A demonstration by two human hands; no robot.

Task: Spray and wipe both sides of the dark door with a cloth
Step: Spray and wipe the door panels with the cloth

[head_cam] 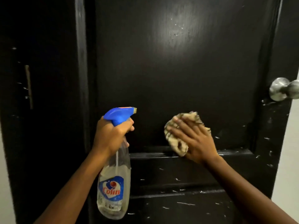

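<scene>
- Dark door (178, 78): fills the centre and right of the frame, upright, long axis vertical, face turned to the camera; recessed panel above, horizontal rail across the lower middle.
- Spray bottle (114, 183): lower left of centre, in front of the door's left edge; long axis near vertical, slightly tilted; blue trigger head on top, nozzle (133, 110) pointing right, toward the panel; clear body, label reading "Colin".
- Left hand (111, 135): wrapped round the bottle's neck just under the blue head, fingers (128, 125) curled tight, fingertips at the front by the trigger.
- Cloth (177, 145): crumpled, beige with dark markings, pressed against the panel lower right of centre, bottom edge touching the rail.
- Right hand (195, 139): laid flat on the cloth, fingers (182, 125) straight, slightly spread, pointing to the upper left; cloth showing beyond the fingertips and below the thumb.
- Droplets (177, 29): fine specks inside a pale sheen, upper centre of the panel.
- White flecks (184, 203): scattered over the lower part and right stile.
- Round metal knob (279, 91): at the right edge, mid height.
- Pale wall (292, 159): thin strip at the lower right edge.
</scene>
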